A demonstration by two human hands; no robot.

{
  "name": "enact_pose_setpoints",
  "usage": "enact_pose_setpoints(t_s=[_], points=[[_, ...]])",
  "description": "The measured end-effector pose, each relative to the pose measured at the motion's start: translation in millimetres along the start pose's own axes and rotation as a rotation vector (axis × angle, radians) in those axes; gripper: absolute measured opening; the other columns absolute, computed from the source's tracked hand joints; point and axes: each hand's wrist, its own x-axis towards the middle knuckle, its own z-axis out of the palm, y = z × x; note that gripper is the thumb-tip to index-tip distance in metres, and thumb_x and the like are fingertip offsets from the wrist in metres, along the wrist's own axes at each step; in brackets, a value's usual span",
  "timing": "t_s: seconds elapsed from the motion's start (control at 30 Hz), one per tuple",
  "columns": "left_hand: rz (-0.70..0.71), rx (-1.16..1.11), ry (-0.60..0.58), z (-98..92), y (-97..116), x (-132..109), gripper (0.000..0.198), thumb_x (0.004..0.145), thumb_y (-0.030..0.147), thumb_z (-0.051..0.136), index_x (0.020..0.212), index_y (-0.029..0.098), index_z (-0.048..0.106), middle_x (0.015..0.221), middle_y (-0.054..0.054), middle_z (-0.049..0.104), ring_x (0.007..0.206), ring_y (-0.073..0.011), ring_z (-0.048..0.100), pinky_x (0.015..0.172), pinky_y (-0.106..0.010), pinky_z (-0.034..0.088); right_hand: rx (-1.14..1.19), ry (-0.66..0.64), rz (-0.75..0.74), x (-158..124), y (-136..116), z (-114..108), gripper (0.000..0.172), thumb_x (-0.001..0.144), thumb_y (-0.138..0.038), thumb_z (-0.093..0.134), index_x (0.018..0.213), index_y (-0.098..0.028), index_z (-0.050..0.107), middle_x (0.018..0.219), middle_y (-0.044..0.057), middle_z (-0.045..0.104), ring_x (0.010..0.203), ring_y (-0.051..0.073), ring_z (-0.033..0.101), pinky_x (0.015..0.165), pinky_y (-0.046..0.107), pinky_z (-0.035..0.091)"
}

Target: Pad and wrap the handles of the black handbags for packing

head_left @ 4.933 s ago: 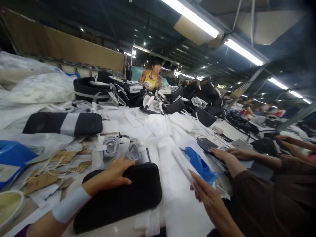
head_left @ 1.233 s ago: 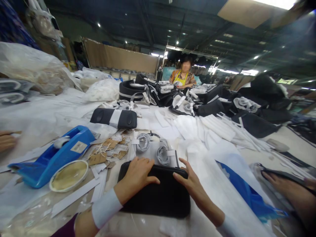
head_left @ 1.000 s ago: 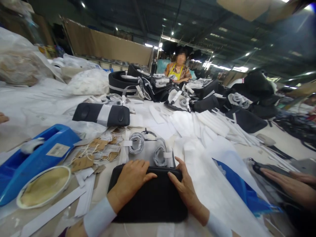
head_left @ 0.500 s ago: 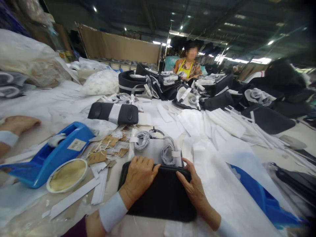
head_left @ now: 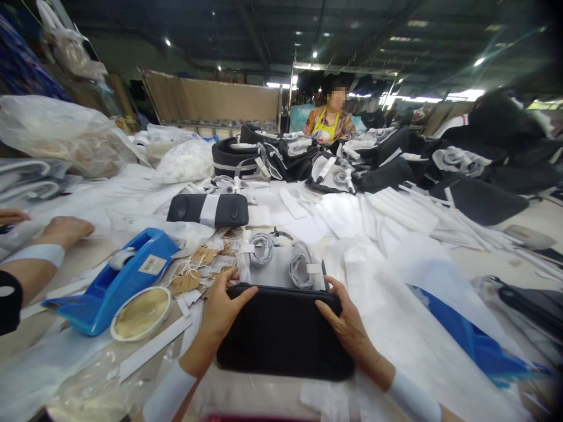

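Black padded bag [head_left: 285,334], right there in front of you, near the middle of the surface's near edge [head_left: 259,387], its broad face turned your way! Your left hand [head_left: 224,305] is clamped on its upper left corner, thumb across the front, fingers over the top. Your right hand [head_left: 347,322] matches it at the upper right corner, thumb pressed to the front and fingers up along the rim; so you have both corners, with your hands well apart. Just beyond the top rim, between your hands, sit two coiled straps [head_left: 301,269] in clear wrapping, with a grey panel [head_left: 280,265] behind them.

Over to your left, brown paper tags [head_left: 187,282] lie in a loose pile, and farther toward the left edge comes a blue tape dispenser [head_left: 121,284], tilted across the surface, with a round white-rimmed piece [head_left: 141,313] just beside it. A co-worker's hand [head_left: 68,230] hangs over that left side, pale cuff at the wrist. Past the tags, a dark case [head_left: 229,210] wears a white band. On your right, white sheeting [head_left: 387,334] runs down toward the near edge, blue plastic [head_left: 470,334] next to it. And along the far edge, black bags [head_left: 303,161] pile up before a person in a yellow apron [head_left: 328,125].
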Motion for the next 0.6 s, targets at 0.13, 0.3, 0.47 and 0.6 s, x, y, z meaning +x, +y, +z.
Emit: enact_pose_setpoints(t_s=[0.13,0.3,0.47,0.6], points=[[-0.175,-0.275,-0.100,-3.4,6,-1,0.072,0.056,0.047,0.082,0.115,0.014,0.060,0.116,-0.014,0.065,0.116,-0.0296,0.058,0.102,-0.042,0.042,0.002,0.012,-0.024,1,0,0,0.054,0.084,-0.042,0.060,0.132,-0.021,0.047,0.106,0.005,0.055,0.096,0.022,0.057,0.092,0.037,0.047],[-0.226,-0.346,-0.148,-7.6,13,-10,0.067,0.056,0.046,0.083,0.110,0.015,0.059,0.099,-0.009,0.070,0.096,-0.0264,0.067,0.090,-0.039,0.050,0.004,0.007,-0.019,0,-1,-1,0.055,0.083,-0.042,0.060,0.132,-0.021,0.046,0.104,0.004,0.054,0.093,0.020,0.057,0.091,0.036,0.047],[-0.138,-0.214,-0.059,-3.8,7,-22,0.066,0.063,0.054,0.076,0.113,0.018,0.053,0.091,-0.006,0.070,0.088,-0.0261,0.068,0.085,-0.042,0.052,0.015,0.003,-0.018,0,-2,-1,0.055,0.083,-0.042,0.060,0.132,-0.022,0.047,0.101,0.003,0.054,0.090,0.020,0.057,0.088,0.035,0.048],[0.007,0.066,0.132,5.7,-2,-26,0.061,0.070,0.061,0.065,0.113,0.020,0.053,0.105,-0.010,0.065,0.105,-0.0318,0.061,0.096,-0.049,0.046,0.011,0.016,-0.028,0,-2,0,0.055,0.082,-0.042,0.060,0.132,-0.022,0.047,0.098,0.002,0.054,0.086,0.019,0.058,0.085,0.034,0.049]])
